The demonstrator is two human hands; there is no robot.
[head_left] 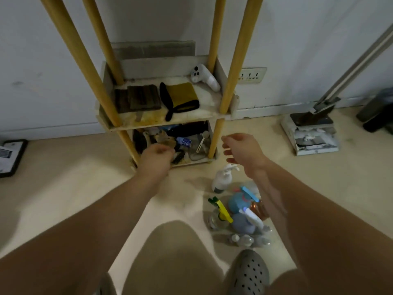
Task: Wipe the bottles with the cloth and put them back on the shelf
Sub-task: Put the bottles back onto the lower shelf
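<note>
Our left hand (156, 158) is curled, empty, by the white yellow-posted shelf (209, 97). Right hand (242, 152) hangs open near the plastic spray bottles (238, 203).

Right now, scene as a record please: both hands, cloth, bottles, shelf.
shelf: wooden posts, two tiers visible
cloth: yellow and black, on upper tier, untouched
bottles: clustered on floor, right of shelf
left hand: fingers curled, before lower tier; hold unclear
right hand: open, empty
</note>
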